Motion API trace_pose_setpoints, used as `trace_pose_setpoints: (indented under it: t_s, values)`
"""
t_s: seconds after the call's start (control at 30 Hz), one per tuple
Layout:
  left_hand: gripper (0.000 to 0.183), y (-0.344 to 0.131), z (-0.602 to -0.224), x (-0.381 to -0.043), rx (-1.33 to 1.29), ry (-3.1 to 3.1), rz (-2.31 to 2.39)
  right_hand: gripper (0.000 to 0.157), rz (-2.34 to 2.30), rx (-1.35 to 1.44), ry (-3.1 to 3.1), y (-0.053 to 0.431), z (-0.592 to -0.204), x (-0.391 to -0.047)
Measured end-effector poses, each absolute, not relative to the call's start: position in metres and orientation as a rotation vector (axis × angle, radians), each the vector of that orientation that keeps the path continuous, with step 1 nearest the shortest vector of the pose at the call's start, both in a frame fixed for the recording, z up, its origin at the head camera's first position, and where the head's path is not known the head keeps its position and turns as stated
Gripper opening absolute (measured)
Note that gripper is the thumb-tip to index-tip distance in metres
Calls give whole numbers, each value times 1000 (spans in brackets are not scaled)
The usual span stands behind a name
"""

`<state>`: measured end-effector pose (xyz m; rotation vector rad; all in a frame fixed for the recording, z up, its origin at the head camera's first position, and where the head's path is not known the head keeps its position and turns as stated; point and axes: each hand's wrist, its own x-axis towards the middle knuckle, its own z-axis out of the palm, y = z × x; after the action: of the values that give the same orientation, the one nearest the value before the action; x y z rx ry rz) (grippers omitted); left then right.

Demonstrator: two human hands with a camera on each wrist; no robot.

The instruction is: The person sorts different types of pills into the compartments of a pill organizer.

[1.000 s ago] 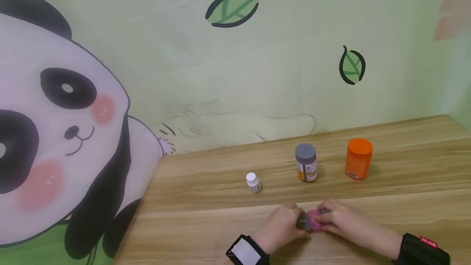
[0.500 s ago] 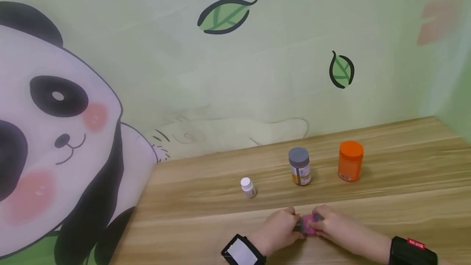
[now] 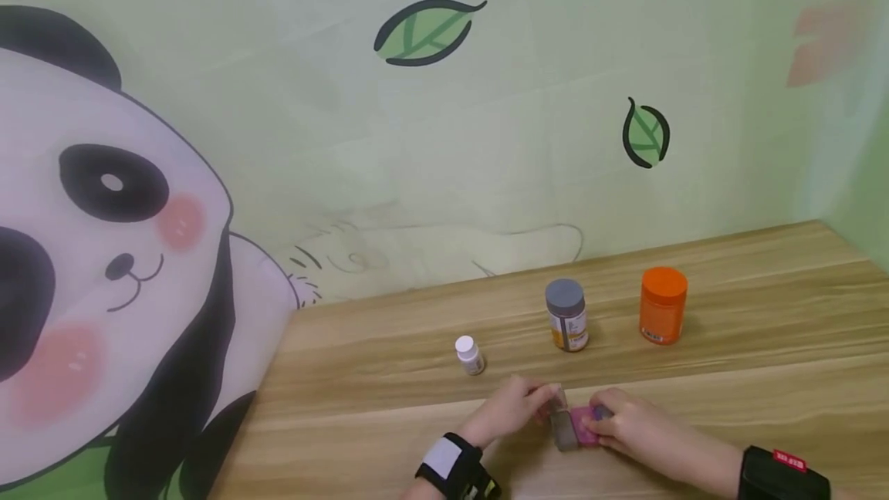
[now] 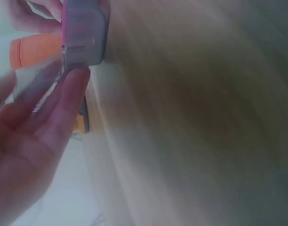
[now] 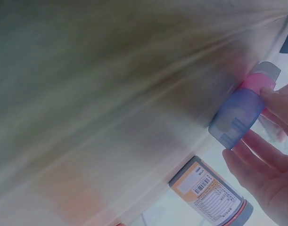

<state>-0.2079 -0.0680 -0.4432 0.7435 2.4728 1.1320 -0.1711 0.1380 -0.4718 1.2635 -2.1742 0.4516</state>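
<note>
A small pill box [image 3: 566,432] with a grey, a pink and a blue section lies on the wooden table, partly hidden by the right hand. Its grey end compartment stands open, the clear grey lid [image 3: 559,397] raised toward the back. My left hand [image 3: 512,407] pinches this lid between thumb and fingers; the left wrist view shows the thumb right below the grey end of the box [image 4: 85,37]. My right hand [image 3: 635,429] grips the pink and blue part, and in the right wrist view its fingers lie along the blue section [image 5: 237,117].
Behind the hands stand a small white bottle [image 3: 470,356], a grey-capped jar [image 3: 568,316] with a printed label, and an orange jar [image 3: 663,307]. A wall cloth with a panda [image 3: 167,99] rises at the table's back edge.
My left hand has shifted up and back from the grey end, and the grey lid has swung open with it. The right hand keeps its hold on the pill box. The head view has shifted slightly.
</note>
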Motion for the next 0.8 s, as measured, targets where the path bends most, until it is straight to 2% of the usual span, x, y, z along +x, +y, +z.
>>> trace_pose_setpoints:
  t_s: [0.13,0.23,0.4,0.8]
  values:
    - [26,-63,-447,-212,553,2504,1336,22,467,1277,-2218,139,-470,-170]
    - [17,-59,-448,-214,513,2615,1365,21,473,1280,-2205,139,-470,-171]
    - [10,-55,-452,-217,477,2765,1331,21,474,1280,-2164,139,-470,-171]
    - [11,-55,-453,-214,709,2896,945,20,465,1257,-2214,139,-468,-169]
